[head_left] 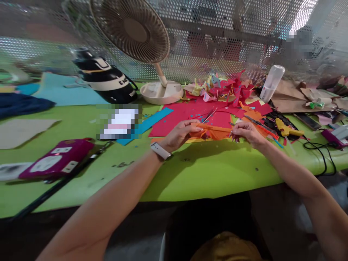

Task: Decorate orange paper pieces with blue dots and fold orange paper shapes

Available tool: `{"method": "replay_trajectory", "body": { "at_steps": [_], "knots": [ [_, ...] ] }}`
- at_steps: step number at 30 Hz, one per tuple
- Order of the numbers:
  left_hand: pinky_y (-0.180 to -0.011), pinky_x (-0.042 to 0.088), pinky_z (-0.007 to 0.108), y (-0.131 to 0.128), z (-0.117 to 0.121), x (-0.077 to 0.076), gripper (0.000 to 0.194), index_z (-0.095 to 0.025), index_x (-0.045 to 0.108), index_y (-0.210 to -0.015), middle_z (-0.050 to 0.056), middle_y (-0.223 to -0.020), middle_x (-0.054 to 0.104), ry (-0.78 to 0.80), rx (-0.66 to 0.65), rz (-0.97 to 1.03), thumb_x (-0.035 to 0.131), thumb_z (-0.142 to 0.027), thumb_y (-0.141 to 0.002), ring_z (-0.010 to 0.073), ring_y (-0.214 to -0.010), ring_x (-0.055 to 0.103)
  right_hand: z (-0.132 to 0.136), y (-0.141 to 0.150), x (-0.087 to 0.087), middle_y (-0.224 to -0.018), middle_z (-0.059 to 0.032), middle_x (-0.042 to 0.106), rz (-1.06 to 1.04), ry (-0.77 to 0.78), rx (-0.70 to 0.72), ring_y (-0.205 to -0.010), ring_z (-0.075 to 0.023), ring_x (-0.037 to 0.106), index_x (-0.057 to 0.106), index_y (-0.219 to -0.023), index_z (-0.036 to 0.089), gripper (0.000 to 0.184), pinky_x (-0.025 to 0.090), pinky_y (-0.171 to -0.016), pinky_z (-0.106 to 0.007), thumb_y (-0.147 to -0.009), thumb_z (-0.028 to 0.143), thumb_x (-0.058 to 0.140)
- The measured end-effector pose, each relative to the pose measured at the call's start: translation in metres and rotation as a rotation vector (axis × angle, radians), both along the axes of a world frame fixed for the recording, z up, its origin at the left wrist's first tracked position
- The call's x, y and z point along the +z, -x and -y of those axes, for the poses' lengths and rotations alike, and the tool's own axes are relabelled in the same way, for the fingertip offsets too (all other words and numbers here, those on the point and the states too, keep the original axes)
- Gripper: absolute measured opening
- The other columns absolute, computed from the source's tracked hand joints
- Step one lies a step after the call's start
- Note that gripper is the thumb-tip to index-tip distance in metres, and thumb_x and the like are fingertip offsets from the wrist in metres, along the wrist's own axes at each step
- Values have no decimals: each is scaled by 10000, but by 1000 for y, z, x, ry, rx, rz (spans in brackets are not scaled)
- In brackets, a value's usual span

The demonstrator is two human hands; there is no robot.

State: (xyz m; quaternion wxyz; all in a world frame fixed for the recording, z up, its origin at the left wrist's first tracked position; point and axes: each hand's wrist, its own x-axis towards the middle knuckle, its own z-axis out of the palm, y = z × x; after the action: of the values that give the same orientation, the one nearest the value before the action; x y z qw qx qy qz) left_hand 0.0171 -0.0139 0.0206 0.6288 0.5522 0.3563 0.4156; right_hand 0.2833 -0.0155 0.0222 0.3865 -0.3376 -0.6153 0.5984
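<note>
A folded piece of orange paper [217,132] is stretched between my two hands, just above the front of the green table. My left hand [182,133], with a pale watch band at the wrist, pinches its left end. Closed fingers of my right hand [246,132] meet the paper's right end. Red paper sheets [174,117] lie behind the hands, sprinkled with small blue bits. Scissors [259,123] rest to the right of my right hand, near a yellow glue gun [286,128].
A fan [161,92], a black bottle [108,81] and a heap of folded paper pieces [231,88] stand at the back. On the left are a phone [119,121], blue paper [156,121] and a purple power strip [58,157]. A cord [323,152] hangs over the right edge.
</note>
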Motion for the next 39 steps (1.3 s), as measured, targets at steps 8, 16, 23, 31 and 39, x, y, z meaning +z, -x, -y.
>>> {"method": "replay_trajectory", "body": {
  "at_steps": [8, 16, 23, 31, 39],
  "knots": [
    [-598, 485, 282, -3, 0, -3, 142, -166, 617, -606, 17, -588, 652, -53, -223, -56, 701, -277, -636, 159, -553, 623, 8, -2, 2, -763, -61, 727, 193, 155, 346, -616, -118, 626, 717, -918, 123, 411, 467, -550, -221, -794, 514, 678],
    [-689, 511, 275, -9, -3, -17, 216, -167, 668, -725, -2, -677, 682, -49, -94, -7, 793, -328, -652, 131, -632, 624, 14, 19, -9, -541, 30, 587, 206, 58, 141, -444, -50, 459, 650, -691, 139, 449, 345, -427, -202, -696, 562, 800],
    [-797, 522, 333, -34, 6, -26, 428, -165, 697, -817, 28, -807, 730, 30, 16, 77, 853, -513, -624, 176, -769, 666, 19, 32, -21, -584, 6, 658, 119, 98, -60, -477, -78, 570, 664, -747, 149, 490, 466, -478, -210, -640, 604, 813],
    [-723, 488, 293, -38, 11, -24, 361, -166, 680, -756, -3, -755, 692, 91, 106, 67, 869, -433, -603, 146, -716, 618, 28, 35, -17, -507, 23, 603, 244, 18, 79, -414, -46, 483, 646, -654, 155, 469, 384, -406, -180, -750, 606, 733],
    [-707, 523, 291, -38, 13, -21, 451, -151, 691, -756, 10, -768, 681, 147, 19, 110, 877, -526, -589, 138, -700, 626, 26, 34, -17, -448, 62, 522, 226, -8, 2, -365, -41, 426, 583, -621, 177, 487, 352, -375, -184, -723, 632, 726]
  ]
}}
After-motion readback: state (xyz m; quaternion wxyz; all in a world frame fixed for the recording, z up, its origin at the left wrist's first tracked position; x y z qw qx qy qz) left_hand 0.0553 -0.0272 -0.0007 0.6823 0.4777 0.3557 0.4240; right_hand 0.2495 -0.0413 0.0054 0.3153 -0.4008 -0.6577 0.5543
